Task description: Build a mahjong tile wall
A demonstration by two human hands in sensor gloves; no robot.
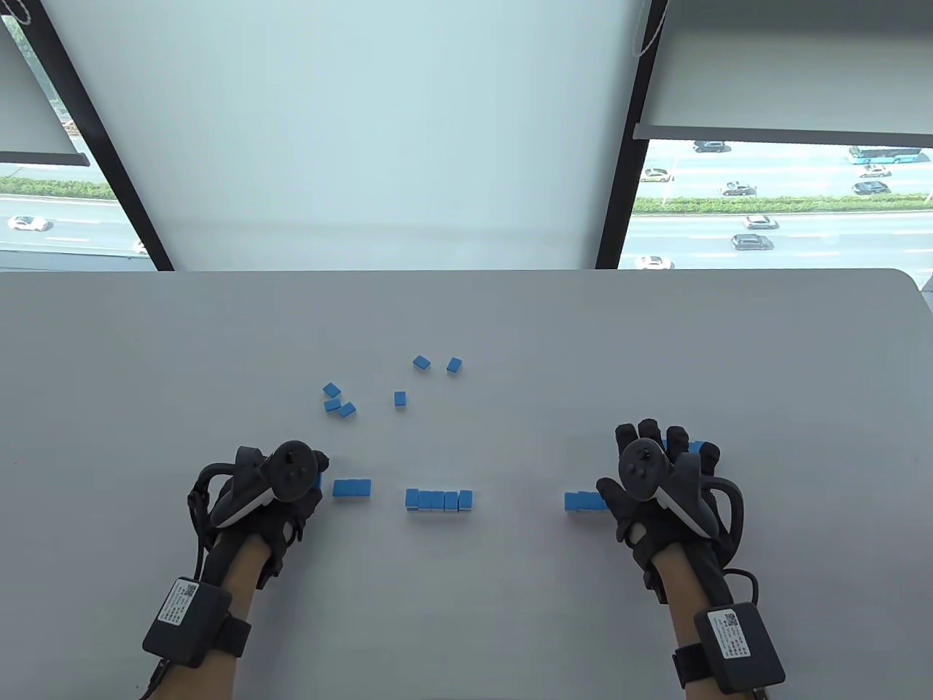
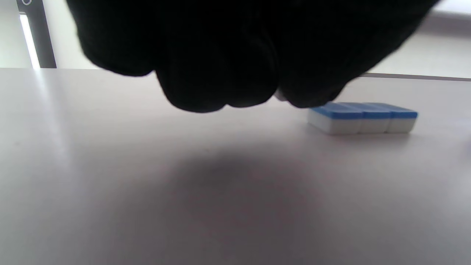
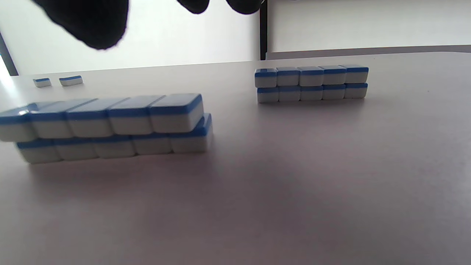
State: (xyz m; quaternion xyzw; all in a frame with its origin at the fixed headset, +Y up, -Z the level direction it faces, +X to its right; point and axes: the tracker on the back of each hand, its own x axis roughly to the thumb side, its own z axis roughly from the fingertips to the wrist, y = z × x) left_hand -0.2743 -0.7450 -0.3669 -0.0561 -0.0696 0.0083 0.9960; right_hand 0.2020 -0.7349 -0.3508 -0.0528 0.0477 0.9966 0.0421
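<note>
Blue tiles (image 1: 352, 487) beside left hand (image 1: 280, 485) | grasp unclear | right hand (image 1: 656, 474) fingers spread, hiding stack (image 3: 110, 127)

We see bright daylight coming in from the windows (image 1: 780, 204) far past the fingers. The table (image 1: 510, 328) looks pale and washed out. In the left wrist view the left hand (image 2: 235, 51) is just a black blurry shape, with a soft gray shadow under it. Tiles (image 3: 110, 125) under the right hand look a bit fuzzy.
</note>
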